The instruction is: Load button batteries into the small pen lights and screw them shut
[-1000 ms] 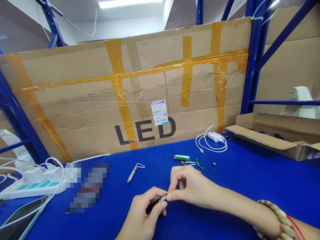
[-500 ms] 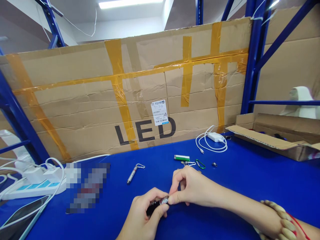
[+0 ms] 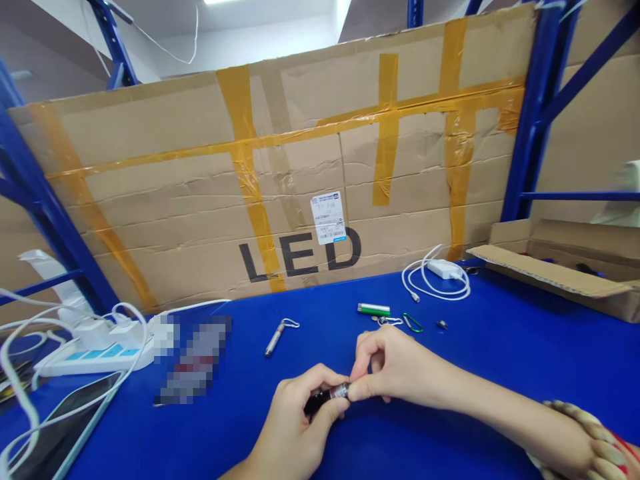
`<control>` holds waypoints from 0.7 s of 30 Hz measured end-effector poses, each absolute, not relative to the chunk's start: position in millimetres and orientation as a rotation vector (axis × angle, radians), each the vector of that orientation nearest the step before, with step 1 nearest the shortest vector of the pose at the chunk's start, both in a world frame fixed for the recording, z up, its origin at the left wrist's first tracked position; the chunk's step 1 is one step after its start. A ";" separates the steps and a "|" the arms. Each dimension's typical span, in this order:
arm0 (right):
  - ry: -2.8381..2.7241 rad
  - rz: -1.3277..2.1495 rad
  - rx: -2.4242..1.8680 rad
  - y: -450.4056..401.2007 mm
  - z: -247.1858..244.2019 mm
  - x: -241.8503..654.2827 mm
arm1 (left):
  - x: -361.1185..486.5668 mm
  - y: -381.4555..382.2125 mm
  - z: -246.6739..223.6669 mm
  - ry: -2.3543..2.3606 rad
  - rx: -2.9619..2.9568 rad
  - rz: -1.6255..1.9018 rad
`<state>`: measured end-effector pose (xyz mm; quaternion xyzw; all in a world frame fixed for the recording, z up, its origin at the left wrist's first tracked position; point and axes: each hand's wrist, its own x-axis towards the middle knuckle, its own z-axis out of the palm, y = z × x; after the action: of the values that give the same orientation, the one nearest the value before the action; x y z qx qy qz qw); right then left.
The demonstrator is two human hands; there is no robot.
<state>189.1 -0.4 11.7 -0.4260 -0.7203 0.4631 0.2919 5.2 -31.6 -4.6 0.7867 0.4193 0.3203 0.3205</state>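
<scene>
My left hand (image 3: 305, 420) is wrapped round a small black pen-shaped flashlight (image 3: 316, 402), with a whitish and red label near its far end. Thumb and forefinger of my right hand (image 3: 387, 367) pinch that labelled end; whatever tip lies under them is hidden. Beyond the hands lies a silver pen-shaped flashlight (image 3: 274, 340) with a carabiner clip (image 3: 290, 323) at its top. Just behind my right hand rest a green tube (image 3: 375, 311) with a silver one against it, a silver clip (image 3: 390, 321), a green carabiner (image 3: 413, 323) and a small dark piece (image 3: 442, 325).
A white power strip (image 3: 95, 360) with plugs and loose cables stands at left, beside a phone (image 3: 75, 427) and a blurred dark packet (image 3: 195, 363). A coiled white cable (image 3: 435, 280) and an open cardboard box (image 3: 555, 273) are at right. Taped cardboard (image 3: 175, 200) walls off the back.
The camera view has shifted, so the scene sits further right. Both hands keep nearly the same grip, and slightly more of the black flashlight's body shows.
</scene>
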 end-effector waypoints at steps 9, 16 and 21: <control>-1.982 1.205 -1.206 9.9 4.5 188.0 | 7.9 -38.5 -3.4 1.128 1.967 1.005; -2.023 1.212 -1.219 15.5 -6.5 192.8 | 7.2 -39.2 -5.0 1.123 1.973 1.047; -1.889 1.203 -1.204 5.4 -1.6 185.3 | 6.9 -38.6 -8.2 1.146 2.006 1.054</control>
<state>185.3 5.4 -1.6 -0.4524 -0.7099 0.4522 0.2947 6.9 -38.6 -8.2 0.7545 0.4310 0.3964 0.2964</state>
